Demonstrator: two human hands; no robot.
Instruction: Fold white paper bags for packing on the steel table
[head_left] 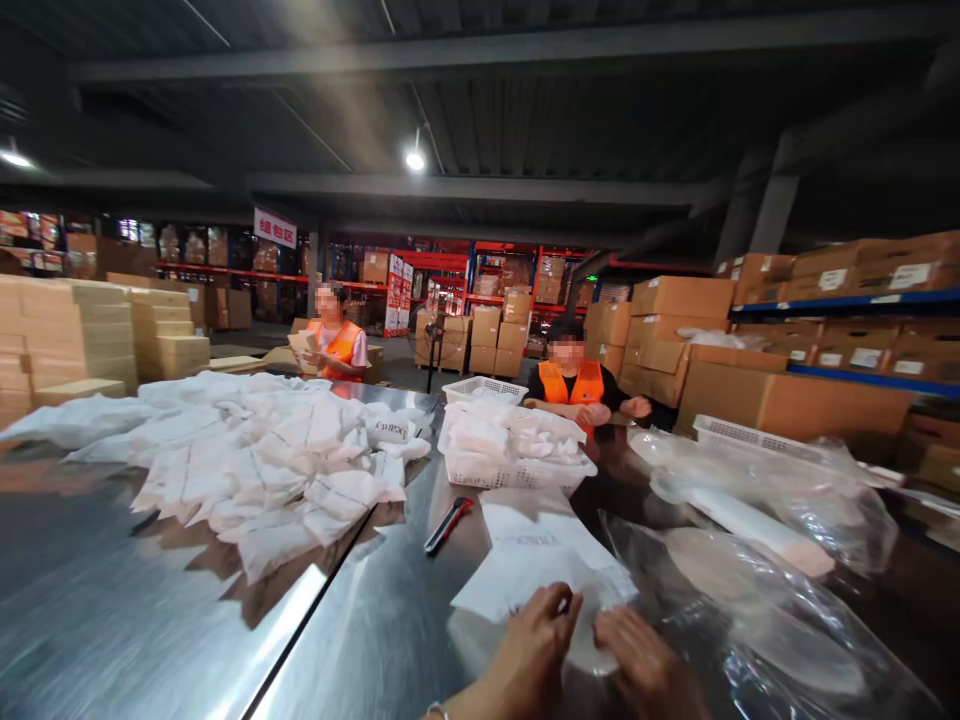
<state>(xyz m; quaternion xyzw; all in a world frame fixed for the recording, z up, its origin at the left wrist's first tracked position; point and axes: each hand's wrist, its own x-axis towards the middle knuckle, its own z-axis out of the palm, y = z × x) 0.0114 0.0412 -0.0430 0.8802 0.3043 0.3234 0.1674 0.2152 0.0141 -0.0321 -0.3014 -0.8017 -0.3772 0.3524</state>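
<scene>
Left hand (534, 640) pinching near edge of white paper bag (536, 570), right hand (637, 665) flat beside it, fingers loosely curled. Farther left, heaped white bags (277, 460) on steel surface (135, 610); box cutter (448, 524), white basket (517, 465), clear plastic sheeting (757, 560) rightward.

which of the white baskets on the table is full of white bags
The white basket just beyond the red-and-black cutter; the basket behind it and the one at right look empty.
</scene>
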